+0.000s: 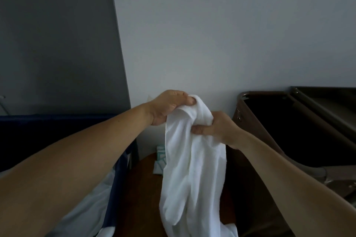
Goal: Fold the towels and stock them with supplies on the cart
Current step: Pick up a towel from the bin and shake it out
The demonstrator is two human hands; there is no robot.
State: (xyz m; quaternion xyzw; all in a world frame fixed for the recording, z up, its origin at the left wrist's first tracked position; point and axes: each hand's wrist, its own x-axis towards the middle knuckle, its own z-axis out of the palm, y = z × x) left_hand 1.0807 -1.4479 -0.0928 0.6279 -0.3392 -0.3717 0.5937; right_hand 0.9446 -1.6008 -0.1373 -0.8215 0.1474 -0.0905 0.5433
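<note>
In the air, in front of the pale wall: a white towel hangs down long and crumpled, held up at its top by both hands.
Towel top: it is bunched into a soft lump between the two hands.
Towel bottom: it drops in folds to the bottom edge of the view, in front of the table. I cannot tell if it touches the table.
Left hand: it sits at the left side of the towel's top, with its back up. Its fingers are curled over and pinch the top edge of the cloth.
Right hand: it is just below and to the right of the left hand. Its thumb and fingers are closed tight round a fold of the towel.
Arms: both are bare and reach in from the bottom corners.
Table: it is dark brown with a round edge, and it stands under the towel.
Packet: a small green and white one lies at the far side of the table, just left of the towel and partly hidden by it.
Blue bin: it has dark blue cloth sides and stands on the left, under the left arm, beside the table.
White cloth: it lies inside the blue bin.
Brown cart: it stands on the right by the wall, open on top and dark inside.
Grey panel: it is tall and dark, left of the pale wall.
</note>
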